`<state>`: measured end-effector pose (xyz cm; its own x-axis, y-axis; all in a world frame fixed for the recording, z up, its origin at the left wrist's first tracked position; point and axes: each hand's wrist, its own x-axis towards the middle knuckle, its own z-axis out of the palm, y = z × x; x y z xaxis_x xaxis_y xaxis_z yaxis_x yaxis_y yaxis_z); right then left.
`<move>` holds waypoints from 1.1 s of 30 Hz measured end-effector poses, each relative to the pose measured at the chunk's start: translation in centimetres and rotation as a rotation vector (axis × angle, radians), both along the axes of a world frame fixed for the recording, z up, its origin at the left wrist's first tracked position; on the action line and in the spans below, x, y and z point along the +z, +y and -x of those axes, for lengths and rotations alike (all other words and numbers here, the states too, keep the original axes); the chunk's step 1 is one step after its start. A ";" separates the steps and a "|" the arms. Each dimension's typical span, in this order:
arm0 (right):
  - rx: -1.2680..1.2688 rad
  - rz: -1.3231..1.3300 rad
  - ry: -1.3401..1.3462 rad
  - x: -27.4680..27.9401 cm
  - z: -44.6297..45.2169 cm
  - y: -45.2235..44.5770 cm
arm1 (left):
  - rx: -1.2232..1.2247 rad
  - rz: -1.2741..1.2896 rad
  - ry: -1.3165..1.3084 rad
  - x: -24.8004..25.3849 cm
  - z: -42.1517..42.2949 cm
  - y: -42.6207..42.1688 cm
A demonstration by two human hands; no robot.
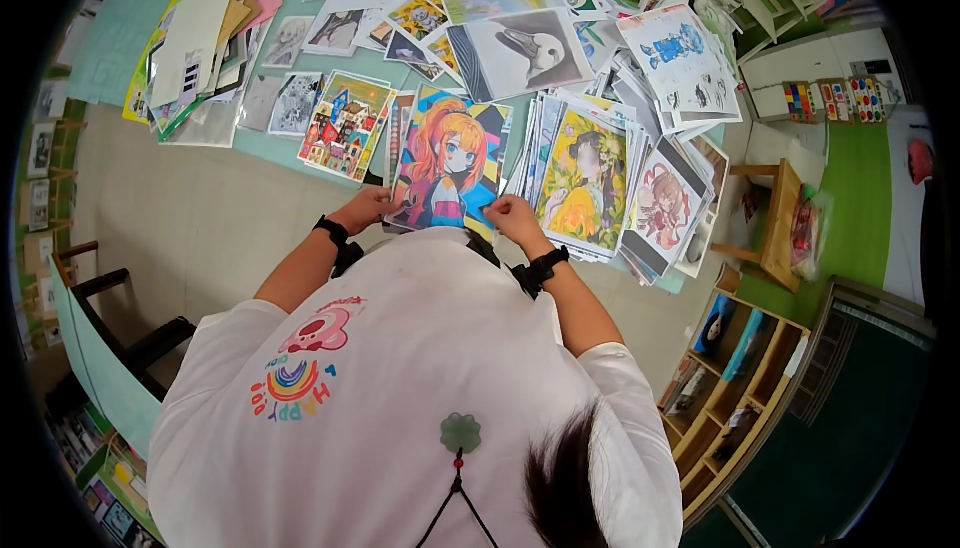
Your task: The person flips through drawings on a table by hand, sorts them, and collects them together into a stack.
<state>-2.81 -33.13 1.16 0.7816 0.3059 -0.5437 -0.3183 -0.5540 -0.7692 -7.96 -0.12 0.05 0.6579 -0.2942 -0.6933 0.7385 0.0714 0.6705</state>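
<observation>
Both hands are at the table's near edge, on either side of a colourful picture (452, 160) of an orange-haired figure. My left hand (368, 210) has its fingers closed on the picture's lower left edge. At the lower right edge, my right hand (512, 216) pinches the same picture. Left of it lies a picture of colourful houses (346, 126). Close by on the right is a stack topped by a yellow picture (586, 180) of a dark-haired figure, with a pink-haired figure drawing (666, 198) beyond it.
Many loose prints, a bird drawing (535, 53) and a blue figure sheet (680, 48) cover the far side of the green table (110, 58). A paper pile (195, 43) lies at left. A wooden stool (775, 210) and shelf (735, 368) stand at right.
</observation>
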 end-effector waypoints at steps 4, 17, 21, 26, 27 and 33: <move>-0.105 0.113 0.076 1.5 0.0 0.1 | -0.051 0.039 0.004 -0.2 0.2 0.0; -0.314 0.145 -0.490 5.7 -2.4 -12.3 | 0.176 -0.394 -0.210 -0.5 -0.1 0.8; -0.595 0.087 -0.359 2.5 -1.0 -20.1 | 0.171 -0.555 -0.377 -3.9 0.0 1.7; -0.664 0.294 -0.302 -1.8 0.6 -24.4 | 0.072 -0.522 -0.294 -0.4 -0.9 0.2; -0.651 0.368 -0.343 -2.0 0.8 -24.2 | 0.059 -0.506 -0.273 -0.7 -0.9 0.2; -0.408 0.943 -1.131 4.3 -0.2 -15.5 | -0.015 -0.394 -0.131 -0.1 -1.6 -0.2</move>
